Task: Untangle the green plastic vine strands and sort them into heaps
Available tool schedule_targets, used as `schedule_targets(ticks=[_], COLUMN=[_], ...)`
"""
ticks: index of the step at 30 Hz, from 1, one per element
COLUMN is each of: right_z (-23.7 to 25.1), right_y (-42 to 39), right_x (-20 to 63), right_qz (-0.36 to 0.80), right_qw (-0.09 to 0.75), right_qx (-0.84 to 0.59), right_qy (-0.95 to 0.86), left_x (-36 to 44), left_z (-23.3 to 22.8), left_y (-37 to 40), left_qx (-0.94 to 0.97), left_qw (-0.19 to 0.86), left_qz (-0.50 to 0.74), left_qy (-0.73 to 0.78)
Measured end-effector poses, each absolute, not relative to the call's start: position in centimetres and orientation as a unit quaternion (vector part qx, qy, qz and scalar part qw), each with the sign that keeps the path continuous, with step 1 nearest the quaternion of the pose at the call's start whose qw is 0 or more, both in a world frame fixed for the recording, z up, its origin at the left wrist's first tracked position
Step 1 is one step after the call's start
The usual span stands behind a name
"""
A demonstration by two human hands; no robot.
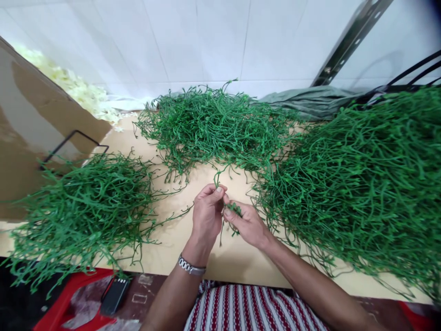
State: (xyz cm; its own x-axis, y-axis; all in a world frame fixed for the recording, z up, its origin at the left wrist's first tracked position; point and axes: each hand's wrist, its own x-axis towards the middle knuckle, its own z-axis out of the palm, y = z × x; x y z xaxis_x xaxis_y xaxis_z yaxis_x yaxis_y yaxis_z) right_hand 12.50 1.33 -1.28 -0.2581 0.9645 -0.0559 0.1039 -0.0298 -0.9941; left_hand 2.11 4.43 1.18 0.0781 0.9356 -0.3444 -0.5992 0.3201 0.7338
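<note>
Over the middle of the table, my left hand (pixel 208 208) pinches a thin green artificial plant stem (pixel 217 177) between thumb and fingers. Its curled top sticks up above the fingertips. Close beside it, my right hand (pixel 248 224) is closed on a small bunch of green plastic plant pieces (pixel 234 209), partly hidden by the thumb and fingers. The two hands nearly touch at the fingertips. A thin stalk hangs down between them. Loose green stems lie in a heap on the left (pixel 93 207), a heap at the back (pixel 220 126) and a larger heap on the right (pixel 358 184).
A cardboard box (pixel 27 119) stands at the left, a bent black wire frame (pixel 74 138) against it. Pale yellow flowers (pixel 79 92) lie behind. A grey-green cloth (pixel 310 102) runs along the wall. Below the table edge, a black device (pixel 115 295) rests on a red stool (pixel 65 299).
</note>
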Motion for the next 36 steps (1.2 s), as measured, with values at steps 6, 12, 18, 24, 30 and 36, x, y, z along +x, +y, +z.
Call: schedule_targets(ticks=[6,12,18,24,30,36], right_z=[-0.4,0.6,3.4,1.1,-1.0,-2.6], right_y=[0.5,-1.0,1.2,2.0,1.8,0.1], right_x=[12.5,12.0,15.7,15.9,14.5,12.3], right_qz=[0.427,0.346,0.383,0.438,0.631,0.718], right_qw=[0.391,0.385,0.381,0.404,0.367,0.457], right_qx=[-0.431,-0.249,-0.370,-0.526,-0.496,-0.401], right_qy=[-0.692,-0.819,-0.756,-0.607,-0.471,-0.339], left_x=[2.2,1.1,0.2,-0.7,-0.3,0.9], left_z=[1.1,2.1,1.9,1.4,1.5,1.3], left_y=[4.4,6.5,6.1,5.5,4.9,4.4], left_qx=[0.152,0.134,0.204,0.224,0.222,0.168], left_qw=[0.739,0.701,0.711,0.728,0.743,0.728], left_qz=[0.535,0.597,0.590,0.582,0.584,0.628], left_qy=[0.381,0.366,0.323,0.286,0.241,0.216])
